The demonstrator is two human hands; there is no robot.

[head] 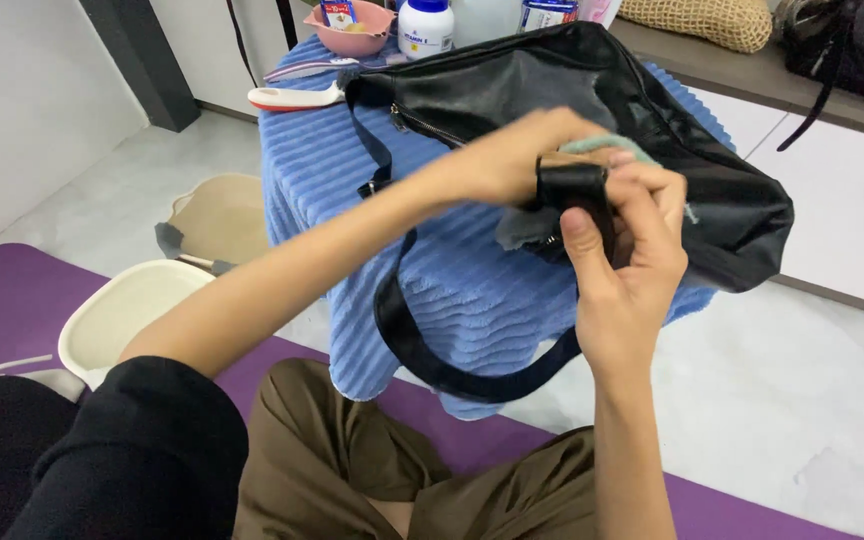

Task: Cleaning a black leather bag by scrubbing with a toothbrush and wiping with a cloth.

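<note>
A black leather bag [572, 90] lies on a stool covered with a blue ribbed towel [322, 180]. Its long black strap [402, 340] hangs down over the towel's front. My left hand [512, 155] reaches across and presses a grey-green cloth [607, 148] against a black strap loop [572, 185] on the bag. My right hand [632, 270] pinches that same loop from below, thumb on its front. Part of the cloth is hidden behind my fingers.
At the back of the stool stand a pink bowl [352, 30], a white bottle [425, 25] and a white-handled brush [297, 97]. Two cream basins [222, 215] [122, 310] sit on the floor at left. A purple mat [12, 300] lies under me. A woven bag [697, 20] rests on a low shelf.
</note>
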